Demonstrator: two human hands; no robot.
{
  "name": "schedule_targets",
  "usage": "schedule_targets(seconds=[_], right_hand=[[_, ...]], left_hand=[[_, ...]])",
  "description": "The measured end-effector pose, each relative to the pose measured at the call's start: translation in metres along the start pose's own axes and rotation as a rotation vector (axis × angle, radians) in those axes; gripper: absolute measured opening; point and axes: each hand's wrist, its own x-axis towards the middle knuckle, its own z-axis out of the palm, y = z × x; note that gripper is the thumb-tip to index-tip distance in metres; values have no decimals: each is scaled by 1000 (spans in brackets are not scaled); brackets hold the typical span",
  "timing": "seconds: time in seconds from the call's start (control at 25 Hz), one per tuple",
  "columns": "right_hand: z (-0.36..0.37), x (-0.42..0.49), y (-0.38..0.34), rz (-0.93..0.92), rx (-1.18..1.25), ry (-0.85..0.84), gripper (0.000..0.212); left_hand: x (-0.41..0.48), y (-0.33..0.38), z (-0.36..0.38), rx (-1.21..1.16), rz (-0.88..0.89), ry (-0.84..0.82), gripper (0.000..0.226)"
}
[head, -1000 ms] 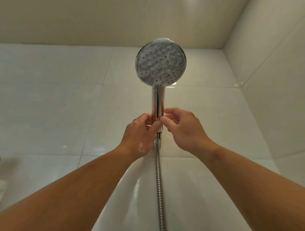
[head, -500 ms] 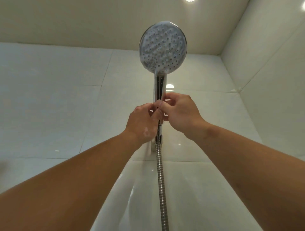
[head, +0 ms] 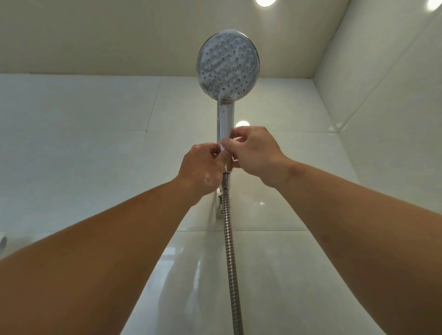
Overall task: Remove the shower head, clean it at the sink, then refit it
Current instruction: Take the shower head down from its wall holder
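A round shower head (head: 228, 68) with a foam-covered, dotted face stands upright above me on its chrome handle (head: 225, 122). My left hand (head: 202, 168) pinches the lower part of the handle from the left. My right hand (head: 254, 153) grips it from the right, thumb across the front. Both hands meet just above the nut where the ribbed metal hose (head: 230, 258) joins the handle. The hose hangs straight down out of the picture. Behind the hands a pale wall bracket (head: 218, 205) shows only in part.
Glossy cream tiles cover the wall ahead (head: 83, 155) and the side wall (head: 387, 107) at the right, meeting in a corner. Ceiling lamps (head: 264, 2) glow at the top. A small white fitting (head: 2, 242) pokes in at the left edge.
Both hands have slid a little up the handle with the shower head raised. My view has tilted upward, bringing the ceiling lamps into the picture.
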Motion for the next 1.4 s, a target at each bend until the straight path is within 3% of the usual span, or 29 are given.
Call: schedule_targets(seconds=[0.28, 0.52, 0.72, 0.88, 1.08, 1.4], right_hand=[[1, -89, -12, 221, 87, -162, 11], [25, -254, 9, 521, 176, -414, 5], [37, -416, 19, 907, 209, -445, 5], [39, -522, 12, 1180, 216, -365, 10], [36, -643, -27, 1471, 165, -60, 12], [36, -780, -91, 1728, -99, 329, 20]], left_hand=[[-98, 4, -21, -79, -246, -109, 33], [-264, -19, -44, -242, -603, -410, 26], [-408, -38, -51, -217, -857, -685, 31], [-505, -41, -51, -249, -1011, -791, 30], [-603, -25, -61, -335, -1066, -1015, 29], [-724, 6, -89, -384, -1238, -1360, 24]])
